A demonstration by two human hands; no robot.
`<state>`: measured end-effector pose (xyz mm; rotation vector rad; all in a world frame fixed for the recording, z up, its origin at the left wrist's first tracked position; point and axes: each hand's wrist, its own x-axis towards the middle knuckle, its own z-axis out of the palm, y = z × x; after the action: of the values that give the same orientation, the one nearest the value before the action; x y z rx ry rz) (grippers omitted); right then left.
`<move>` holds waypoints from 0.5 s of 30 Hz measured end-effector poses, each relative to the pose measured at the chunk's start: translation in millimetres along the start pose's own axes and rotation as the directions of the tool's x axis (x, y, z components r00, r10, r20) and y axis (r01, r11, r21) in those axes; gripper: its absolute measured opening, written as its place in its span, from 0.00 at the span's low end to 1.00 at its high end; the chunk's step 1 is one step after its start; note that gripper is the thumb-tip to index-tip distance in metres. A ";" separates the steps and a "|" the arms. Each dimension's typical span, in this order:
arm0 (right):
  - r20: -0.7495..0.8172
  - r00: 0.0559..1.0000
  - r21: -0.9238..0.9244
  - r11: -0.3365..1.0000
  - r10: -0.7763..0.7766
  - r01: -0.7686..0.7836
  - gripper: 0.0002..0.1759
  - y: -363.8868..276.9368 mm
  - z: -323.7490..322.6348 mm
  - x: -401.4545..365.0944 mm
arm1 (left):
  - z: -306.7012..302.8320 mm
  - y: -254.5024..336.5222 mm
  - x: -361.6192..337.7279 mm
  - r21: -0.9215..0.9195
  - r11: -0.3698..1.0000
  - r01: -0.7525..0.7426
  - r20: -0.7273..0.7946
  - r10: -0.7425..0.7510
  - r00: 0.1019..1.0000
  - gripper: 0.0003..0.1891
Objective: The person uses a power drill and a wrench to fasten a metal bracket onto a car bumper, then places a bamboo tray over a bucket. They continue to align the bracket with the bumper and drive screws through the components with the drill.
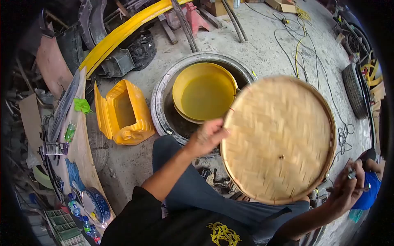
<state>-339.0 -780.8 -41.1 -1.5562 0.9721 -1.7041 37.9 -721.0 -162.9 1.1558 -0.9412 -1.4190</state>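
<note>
My left hand (206,137) grips the left rim of a round woven bamboo tray (279,139), which is tilted up over my lap. A small hole or dark spot shows in its weave. My right hand (348,189), closed round a small shiny metal object whose kind I cannot make out, is apart from the tray at the lower right. Beyond the tray, a yellow basin (177,92) with cloudy yellowish liquid stands inside a wide grey round tub (157,102). The tray hides part of the tub's right side.
A cut-open yellow jerrycan (141,130) stands left of the tub. Farther left, a board (82,143) carries bottles and a round blue tin (95,205). A tyre (355,90) and loose cables (305,53) are at right. A power tool (209,177) lies near my legs.
</note>
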 end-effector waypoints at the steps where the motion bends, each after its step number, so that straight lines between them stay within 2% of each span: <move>1: 0.048 0.999 -0.025 0.999 0.024 -0.023 0.16 -4.2 16.4 2.6 | -17.8 9.4 -3.1 -0.037 0.999 -0.015 -0.073 0.012 0.997 0.13; 2: 0.095 0.994 -0.053 0.998 0.048 -0.043 0.14 -8.3 33.0 5.4 | -46.7 8.8 -4.5 0.006 1.000 -0.029 -0.147 0.030 0.989 0.16; 3: 0.216 0.971 -0.073 0.994 0.099 -0.085 0.13 -18.2 54.8 11.3 | -72.0 17.5 -8.7 -0.029 0.999 -0.035 -0.211 0.029 0.977 0.15; 4: 0.197 0.958 -0.173 0.969 0.208 -0.175 0.12 -25.5 75.1 11.4 | -92.6 27.7 -12.7 -0.053 0.993 -0.101 -0.280 0.083 0.956 0.15; 5: 0.237 0.941 -0.161 0.965 0.241 -0.207 0.10 -23.4 95.0 12.4 | -110.6 41.4 -18.1 -0.056 0.994 -0.092 -0.381 0.064 0.922 0.15; 6: 0.293 0.935 -0.106 0.979 0.198 -0.174 0.10 -16.8 114.0 13.8 | -132.3 47.6 -20.7 -0.013 0.993 -0.119 -0.447 0.101 0.889 0.14; 8: 0.395 0.816 -0.154 0.906 0.422 -0.394 0.10 -6.6 135.7 16.3 | -181.8 47.3 -28.2 0.090 0.990 -0.113 -0.521 0.143 0.842 0.14; 9: 0.425 0.786 -0.148 0.891 0.449 -0.430 0.11 4.7 150.0 15.8 | -195.7 49.3 -31.9 0.085 0.990 -0.113 -0.537 0.141 0.831 0.14; 12: 0.537 0.731 -0.237 0.907 0.420 -0.347 0.12 38.0 191.0 9.1 | -241.4 16.3 -30.4 0.083 0.989 -0.120 -0.556 0.146 0.818 0.14; 13: 0.566 0.711 -0.279 0.909 0.417 -0.310 0.12 42.5 208.5 5.9 | -251.7 -2.7 -25.6 0.078 0.994 -0.077 -0.592 0.108 0.799 0.13; 15: 0.682 0.680 -0.223 0.962 0.269 -0.157 0.12 70.8 246.3 -3.5 | -256.7 -30.2 -17.9 0.096 0.995 -0.027 -0.632 0.082 0.771 0.13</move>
<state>-96.1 -841.8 -95.0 -1.8873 0.8198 -0.7406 280.7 -689.9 -248.0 1.5239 -0.5355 -0.8346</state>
